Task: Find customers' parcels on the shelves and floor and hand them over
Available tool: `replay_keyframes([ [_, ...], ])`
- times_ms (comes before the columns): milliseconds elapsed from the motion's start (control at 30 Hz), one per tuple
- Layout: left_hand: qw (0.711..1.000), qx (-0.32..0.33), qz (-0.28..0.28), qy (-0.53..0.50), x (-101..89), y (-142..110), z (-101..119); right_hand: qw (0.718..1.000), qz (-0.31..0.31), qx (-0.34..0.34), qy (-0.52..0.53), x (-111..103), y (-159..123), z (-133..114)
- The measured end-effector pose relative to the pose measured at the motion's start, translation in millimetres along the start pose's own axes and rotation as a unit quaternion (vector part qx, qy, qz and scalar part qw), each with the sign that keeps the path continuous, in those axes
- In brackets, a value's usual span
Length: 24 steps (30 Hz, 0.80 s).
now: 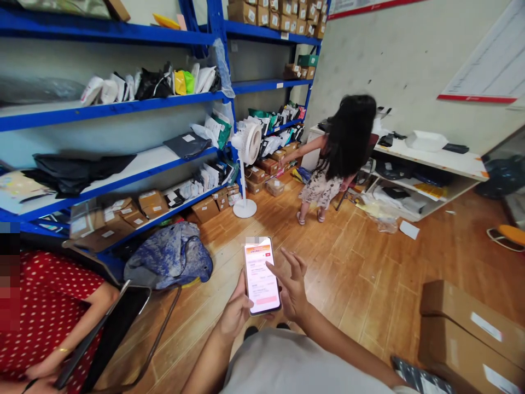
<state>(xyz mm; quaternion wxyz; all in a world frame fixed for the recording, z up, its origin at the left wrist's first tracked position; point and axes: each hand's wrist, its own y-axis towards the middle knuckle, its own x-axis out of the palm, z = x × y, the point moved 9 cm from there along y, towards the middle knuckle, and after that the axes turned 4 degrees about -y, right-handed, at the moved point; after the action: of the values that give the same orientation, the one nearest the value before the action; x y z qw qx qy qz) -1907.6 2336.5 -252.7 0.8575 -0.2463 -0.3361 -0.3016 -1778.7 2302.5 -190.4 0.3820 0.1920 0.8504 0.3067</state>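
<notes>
A smartphone [263, 279] with a lit screen is held out before its user's gray shirt [295, 364], above a wood-plank floor [353, 262]. The screen shows an orange banner at the top, a small red button beneath it, blocks of text and a pink bar near the bottom; the lettering is too small to read. The left hand [234, 311] is closed around the phone's edge, its thumb at the lower corner of the display. The right hand [294, 287] is partly open, fingers spread, the index finger pointed at the screen; whether it touches the glass cannot be told. At right, cardboard boxes [463, 350] bear white labels whose print is illegible. A wall poster [488, 54] edged in red carries a small mark, also unreadable. Blue shelving [164, 106] lined with mailing bags [110, 87] stands near a white pedestal fan [248, 142]. A person in red polka dots [45, 306] sits at left; another, long-haired [353, 137], stands beyond, arm extended toward the shelves.
</notes>
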Motion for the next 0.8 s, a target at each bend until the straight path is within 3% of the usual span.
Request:
replay_keyframes([
  [100,1.000,0.001,-0.003,0.008,-0.2,0.7,-0.7,1.000,-0.009,-0.027,0.003,-0.1,1.0,-6.3],
  [233,0.999,0.033,0.006,0.003,0.0,4.1,1.7,0.993,-0.084,-0.075,-0.023,11.4,5.4,-24.6],
  [333,0.998,0.060,-0.012,0.004,8.5,4.6,5.0,0.989,-0.124,-0.073,-0.042,18.3,9.7,-31.9],
  [500,0.998,0.058,-0.008,0.009,13.0,1.0,8.1,0.996,-0.078,-0.032,0.012,13.1,10.5,-26.7],
  [567,0.999,0.033,0.000,0.020,8.1,-0.5,5.5,0.993,-0.045,0.038,0.099,13.0,7.3,-13.0],
  [633,1.000,0.013,0.001,0.022,2.3,-1.7,2.9,0.957,-0.036,0.150,0.247,23.4,0.2,6.0],
  [700,1.000,0.011,0.006,0.016,-3.5,-2.8,2.5,0.882,-0.065,0.251,0.394,44.1,-9.8,16.1],
  [733,1.000,0.011,0.012,0.012,-5.9,-3.2,2.5,0.849,-0.080,0.281,0.440,52.5,-13.9,16.9],
  [800,1.000,0.014,0.026,0.003,-7.4,-3.1,2.4,0.821,-0.092,0.310,0.471,60.3,-18.5,17.5],
])
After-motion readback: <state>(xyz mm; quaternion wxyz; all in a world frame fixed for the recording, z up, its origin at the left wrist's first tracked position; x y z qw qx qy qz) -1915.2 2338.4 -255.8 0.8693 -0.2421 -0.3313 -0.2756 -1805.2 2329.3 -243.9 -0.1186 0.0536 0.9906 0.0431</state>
